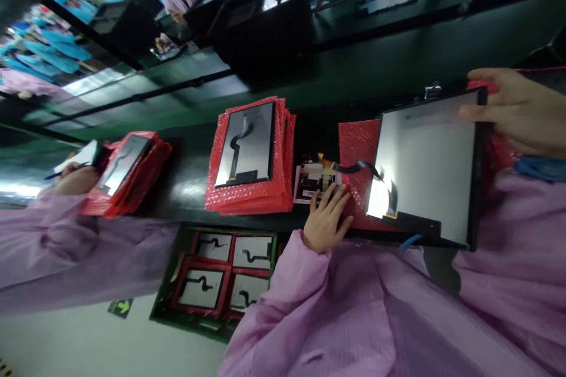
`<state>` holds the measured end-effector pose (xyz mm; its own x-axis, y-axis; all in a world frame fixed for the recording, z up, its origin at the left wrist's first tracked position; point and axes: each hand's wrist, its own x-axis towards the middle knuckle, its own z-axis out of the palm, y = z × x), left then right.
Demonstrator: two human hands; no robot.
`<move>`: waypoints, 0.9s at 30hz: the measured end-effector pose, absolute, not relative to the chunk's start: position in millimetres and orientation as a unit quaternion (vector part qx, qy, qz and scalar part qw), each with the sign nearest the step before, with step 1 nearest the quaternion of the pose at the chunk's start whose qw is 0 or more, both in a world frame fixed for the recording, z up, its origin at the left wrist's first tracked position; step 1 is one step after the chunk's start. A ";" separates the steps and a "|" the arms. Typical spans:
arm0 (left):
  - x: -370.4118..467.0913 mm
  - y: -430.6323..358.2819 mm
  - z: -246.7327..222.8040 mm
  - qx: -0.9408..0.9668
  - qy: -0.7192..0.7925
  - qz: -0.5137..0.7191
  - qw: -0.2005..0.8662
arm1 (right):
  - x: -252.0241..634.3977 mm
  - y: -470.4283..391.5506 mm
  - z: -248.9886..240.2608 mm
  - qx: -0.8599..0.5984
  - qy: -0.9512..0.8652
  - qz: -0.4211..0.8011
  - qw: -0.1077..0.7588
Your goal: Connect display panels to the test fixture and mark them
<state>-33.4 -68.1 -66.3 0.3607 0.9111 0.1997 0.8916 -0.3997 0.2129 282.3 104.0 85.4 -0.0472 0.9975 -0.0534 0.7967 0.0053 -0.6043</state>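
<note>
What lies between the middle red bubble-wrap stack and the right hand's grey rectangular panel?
The head view shows a dark rectangular circuit board, the left hand, black ribbon cable and red bubble wrap.

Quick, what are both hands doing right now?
Left hand: open, at the lower edge of the small circuit board.
Right hand: closed, holding the big screen by its side.

White glare burns at the lower left of the panel (pixel 431 159) I hold; above it the green surface (pixel 446 41) lies dim; far left of it, co-workers (pixel 57 44) blur.
</note>
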 end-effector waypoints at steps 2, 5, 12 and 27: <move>-34.0 -67.9 -66.1 0.823 0.547 0.147 0.042 | 272.8 107.7 82.0 -0.651 -0.640 0.330 0.241; -35.1 -68.4 -65.6 0.819 0.550 0.156 0.052 | 254.1 121.1 60.6 -0.600 -0.613 0.408 0.314; -35.3 -69.9 -64.5 0.828 0.538 0.155 0.028 | 227.2 139.0 18.5 -0.614 -0.626 0.400 0.267; -37.9 -37.7 -12.4 0.838 0.480 0.260 0.029 | 159.1 106.1 2.1 -0.398 -0.822 0.334 0.233</move>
<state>-37.9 -37.7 -12.4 0.4045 0.8186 0.4077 0.7887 -0.5379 0.2975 159.1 106.1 2.1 -0.5752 0.8096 0.1170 0.4979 0.4601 -0.7351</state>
